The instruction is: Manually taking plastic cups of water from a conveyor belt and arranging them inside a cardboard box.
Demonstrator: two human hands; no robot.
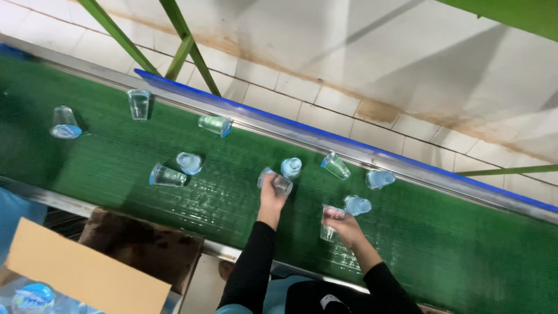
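Clear plastic, sealed water cups, scattered over the green conveyor belt [442, 244]; I take the belt as my landmark. Left hand [272, 195]: fingers closed around a cup lying on its side [275, 181] near the middle of the belt. Black sleeve runs back to the belt's near edge. Right hand [344, 225]: closed on a second cup [330, 222], held roughly upright, mouth end up, over the near half of the belt. I cannot tell whether its base touches the belt.

Outward from the hands: one blue-lidded cup [291, 167] just beyond the left hand's cup, another [357, 204] just beside the right hand. Two more sit toward the belt's far edge, one tilted [335, 166], one on its side [379, 178]. Farther along the belt to my left: two cups close together [167, 175] [189, 163], one greenish cup on its side [215, 124] at the far edge, one upright [139, 104] at the far edge, one inverted [64, 123] well apart from the rest.

Blue rail [302, 129] runs along the belt's far side, tiled floor [360, 52] beyond. Cardboard box [81, 273] sits off the belt's near edge, lower left.
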